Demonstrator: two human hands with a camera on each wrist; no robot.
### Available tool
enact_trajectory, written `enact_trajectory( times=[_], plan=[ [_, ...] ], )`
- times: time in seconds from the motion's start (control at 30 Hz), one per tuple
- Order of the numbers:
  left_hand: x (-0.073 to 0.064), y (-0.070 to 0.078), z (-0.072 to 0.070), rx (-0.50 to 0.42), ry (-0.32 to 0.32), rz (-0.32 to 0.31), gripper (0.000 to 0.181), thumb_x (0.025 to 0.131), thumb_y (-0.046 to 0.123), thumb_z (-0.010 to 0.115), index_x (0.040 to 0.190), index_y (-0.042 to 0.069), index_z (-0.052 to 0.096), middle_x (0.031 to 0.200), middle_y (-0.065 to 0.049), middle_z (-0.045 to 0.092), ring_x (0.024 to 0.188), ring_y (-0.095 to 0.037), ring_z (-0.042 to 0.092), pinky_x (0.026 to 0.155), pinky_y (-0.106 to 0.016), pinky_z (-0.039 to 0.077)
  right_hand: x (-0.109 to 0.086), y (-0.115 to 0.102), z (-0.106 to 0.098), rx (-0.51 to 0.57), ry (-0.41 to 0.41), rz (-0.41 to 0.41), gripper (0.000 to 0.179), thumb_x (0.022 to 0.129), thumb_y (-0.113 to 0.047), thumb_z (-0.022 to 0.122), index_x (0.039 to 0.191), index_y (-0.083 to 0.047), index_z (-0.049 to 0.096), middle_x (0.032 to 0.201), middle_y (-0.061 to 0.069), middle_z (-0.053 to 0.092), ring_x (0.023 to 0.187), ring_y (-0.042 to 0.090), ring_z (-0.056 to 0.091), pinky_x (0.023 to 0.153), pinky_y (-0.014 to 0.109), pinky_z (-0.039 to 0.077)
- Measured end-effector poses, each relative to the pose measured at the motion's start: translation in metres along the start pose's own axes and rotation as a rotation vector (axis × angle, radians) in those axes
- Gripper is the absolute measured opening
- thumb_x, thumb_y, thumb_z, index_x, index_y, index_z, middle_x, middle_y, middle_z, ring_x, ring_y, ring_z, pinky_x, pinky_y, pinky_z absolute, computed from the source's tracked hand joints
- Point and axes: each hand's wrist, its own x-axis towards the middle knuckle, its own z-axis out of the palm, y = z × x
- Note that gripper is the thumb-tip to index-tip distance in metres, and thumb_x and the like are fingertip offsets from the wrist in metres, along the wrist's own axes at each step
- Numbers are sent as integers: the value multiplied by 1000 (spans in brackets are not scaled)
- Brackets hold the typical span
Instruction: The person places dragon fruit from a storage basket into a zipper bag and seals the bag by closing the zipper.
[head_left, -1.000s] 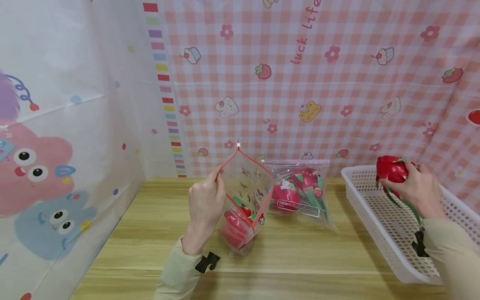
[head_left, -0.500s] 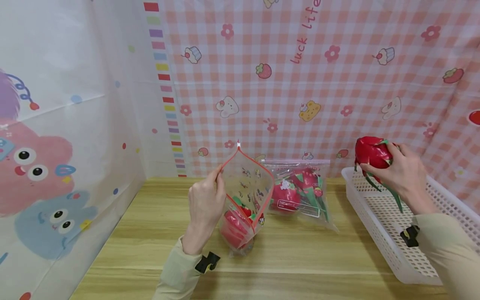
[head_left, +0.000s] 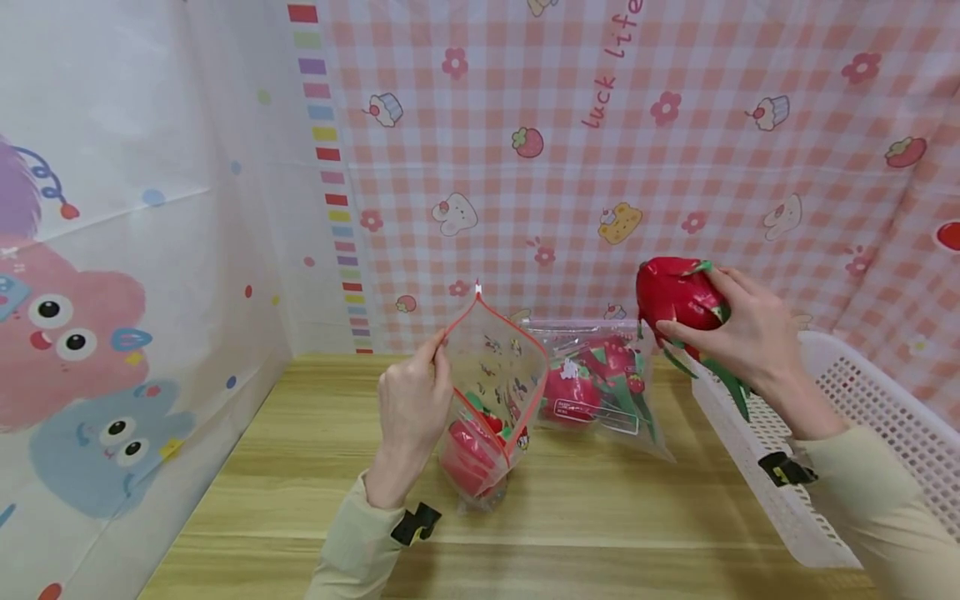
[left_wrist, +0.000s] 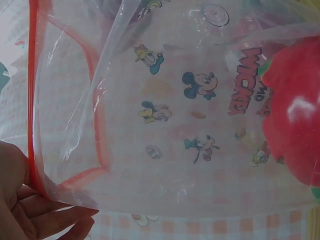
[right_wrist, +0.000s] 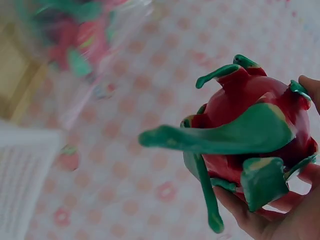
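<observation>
In the head view my left hand [head_left: 412, 408] pinches the red-edged rim of a clear zip bag [head_left: 498, 358], whose mouth gapes wide. Cartoon figures are printed on the bag, and a red dragon fruit [head_left: 472, 458] lies at its bottom. My right hand [head_left: 757, 342] grips another dragon fruit [head_left: 678, 296], red with long green scales, held in the air between the second bag and the basket. The right wrist view shows this dragon fruit [right_wrist: 255, 120] close up, with fingers curled round its side and underside.
A filled clear zip bag [head_left: 600, 383] with dragon fruit inside leans at the back of the wooden table [head_left: 315, 467]. A white perforated basket [head_left: 772, 500] stands on the right. Patterned cloth [head_left: 570, 200] hangs behind.
My right hand has carried the dragon fruit up out of the basket's area and leftward, now near the filled bag. My left hand and the bag it pinches have stayed in place.
</observation>
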Motion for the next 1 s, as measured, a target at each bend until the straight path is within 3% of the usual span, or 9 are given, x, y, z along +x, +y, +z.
enact_trajectory(
  times=[0.33, 0.7, 1.0],
  plan=[
    [0, 0, 1, -4, 7, 6, 23, 92, 4, 54, 108, -4, 69, 44, -5, 48, 35, 0, 18, 33, -14, 17, -4, -58, -8, 138, -31, -96, 68, 73, -44, 78, 127, -9, 56, 118, 17, 62, 97, 35, 59, 71, 53, 56],
    [1, 0, 2, -7, 19, 4, 23, 92, 4, 54, 106, -4, 70, 43, -4, 46, 35, 1, 17, 33, -14, 17, -9, -110, -16, 318, -143, -107, 68, 74, -39, 79, 131, -10, 54, 123, 13, 61, 100, 30, 60, 74, 48, 58],
    [1, 0, 2, -51, 25, -18, 22, 92, 4, 55, 105, -5, 70, 46, -5, 50, 36, 0, 20, 33, -14, 18, -11, -139, -7, 488, -271, -84, 75, 74, -36, 80, 138, -12, 49, 126, 11, 60, 103, 29, 61, 76, 41, 59]
  ],
)
